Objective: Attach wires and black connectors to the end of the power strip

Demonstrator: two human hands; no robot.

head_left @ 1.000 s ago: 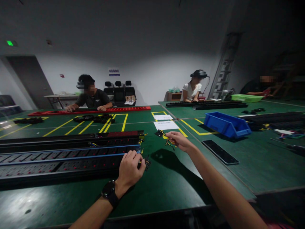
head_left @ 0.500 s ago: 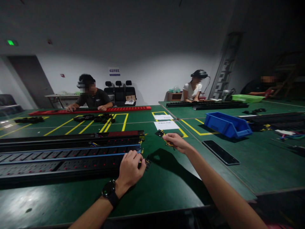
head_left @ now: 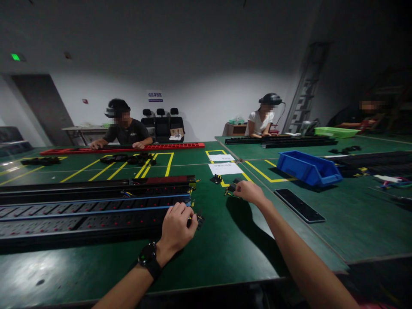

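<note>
Wired part (head_left: pixel 231 188) — small, dark — was pinched in the right hand (head_left: pixel 249 192), well in from the near edge of the table (head_left: pixel 206 262). It looked light and stiff, best held by its body. The left hand (head_left: pixel 178 225) gripped a black piece (head_left: pixel 200 220).

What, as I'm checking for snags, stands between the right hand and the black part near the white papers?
Only the dark piece with yellow wires at the right hand; past that, nothing visible blocks the black part.

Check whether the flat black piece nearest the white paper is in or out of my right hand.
Out: the black piece lies on the green table, apart from your right hand.
</note>
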